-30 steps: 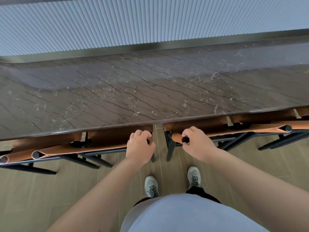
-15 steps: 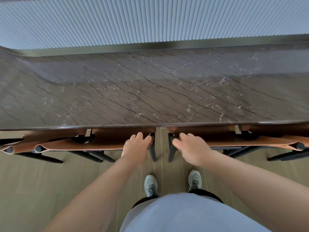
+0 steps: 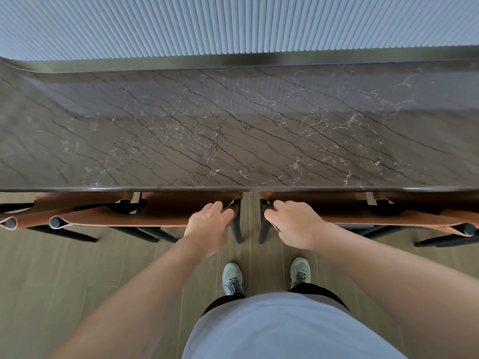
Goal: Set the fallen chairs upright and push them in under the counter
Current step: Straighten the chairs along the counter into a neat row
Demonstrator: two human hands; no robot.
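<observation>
**Chairs upright at the bench, final push in hand**

Chairs stand upright along the near edge of the dark marble bench (image 3: 233, 130), their tan leather backs just below its lip. Far left, a leather-wrapped rail end (image 3: 10, 223) of 1 more chair shows at the frame edge, partly cut off. Next comes the left chair (image 3: 124, 216), its seat tucked under the bench and its dark legs slanting out over the wood floor (image 3: 51, 281). The left hand (image 3: 207, 226) grips that chair's right end, fingers curled over the top of the leather back beside the black post. A narrow gap of floor separates the 2 middle chairs. The right hand (image 3: 295, 224) holds the left end of the right chair (image 3: 375, 216) the same way, fingers wrapped over the back rail. Far right, another rail end (image 3: 469, 229) pokes into view. The person's 2 grey shoes (image 3: 232, 278) are planted just behind the gap.

Judging from this, the righting step looks done for the chairs in view, and the push-in is near its end. The next move probably calls for an even shove with both arms until the backs meet the bench edge, then letting go. How deep the seats already sit cannot be told from above.
</observation>
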